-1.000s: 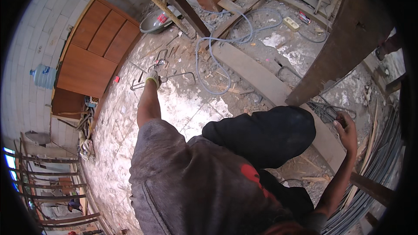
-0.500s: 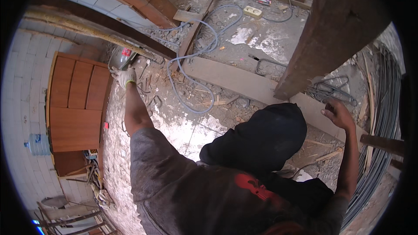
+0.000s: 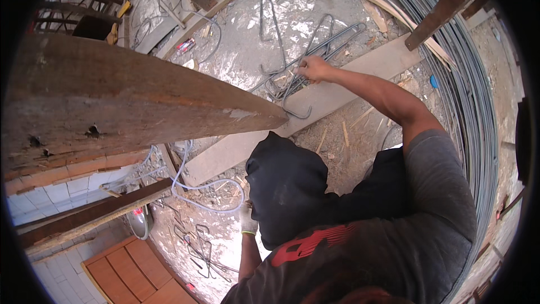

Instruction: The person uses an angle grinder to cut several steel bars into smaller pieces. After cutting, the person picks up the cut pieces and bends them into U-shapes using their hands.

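My bare right hand (image 3: 312,69) reaches out over the debris-strewn floor, fingers closed in a pinch on a bent steel rod (image 3: 298,114) whose hooked end hangs over the plank. Beneath and beyond the hand lie several similar bent rods (image 3: 337,38), partly overlapping. One more, a narrow bent loop (image 3: 273,19), lies farther off to the left. My left hand (image 3: 247,218), in a pale work glove, is low beside my dark-trousered knee (image 3: 287,163). The knee hides part of its fingers, and whether it holds anything does not show.
A thick wooden post (image 3: 140,93) crosses the left side. A long plank (image 3: 351,87) lies across the floor. Long steel bars (image 3: 469,95) curve along the right. A grey hose (image 3: 211,209), more bent rods (image 3: 203,247) and a basin (image 3: 139,224) with a bottle are at lower left.
The view has swung to the right. My left hand has come back from near the basin to beside my knee. My right hand has stretched forward and taken hold of a bent steel rod.
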{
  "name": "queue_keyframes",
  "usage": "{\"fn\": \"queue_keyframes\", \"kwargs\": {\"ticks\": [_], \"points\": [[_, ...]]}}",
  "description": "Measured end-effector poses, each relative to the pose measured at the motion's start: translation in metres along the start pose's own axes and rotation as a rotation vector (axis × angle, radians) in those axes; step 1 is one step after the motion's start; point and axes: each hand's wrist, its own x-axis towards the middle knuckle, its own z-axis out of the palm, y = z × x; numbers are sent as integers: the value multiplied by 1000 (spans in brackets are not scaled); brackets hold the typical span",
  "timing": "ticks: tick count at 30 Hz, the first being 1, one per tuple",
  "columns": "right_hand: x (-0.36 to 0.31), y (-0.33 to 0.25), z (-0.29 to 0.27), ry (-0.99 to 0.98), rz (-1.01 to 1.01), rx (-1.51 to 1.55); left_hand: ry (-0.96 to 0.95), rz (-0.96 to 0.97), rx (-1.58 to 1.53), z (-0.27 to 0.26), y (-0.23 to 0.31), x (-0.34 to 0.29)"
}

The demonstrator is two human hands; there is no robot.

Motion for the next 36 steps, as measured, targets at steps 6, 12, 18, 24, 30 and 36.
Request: {"fn": "queue_keyframes", "kwargs": {"ticks": [6,12,18,24,30,36], "points": [[37,-1,77,510,220,-105,-14,-60,-255,49,61,-31],[28,-40,42,586,174,446,96,149,-289,32,128,-27],[-80,-34,-43,277,-326,471,136,452,-45,83,237,-29],[-165,27,-124,321,-163,372,7,1132,330,131,331,-60],[-129,86,-133,510,-13,94,-373,1172,642,222,426,-59],[-154,104,-152,407,-55,201,-296,964,710,331,464,10]]}}
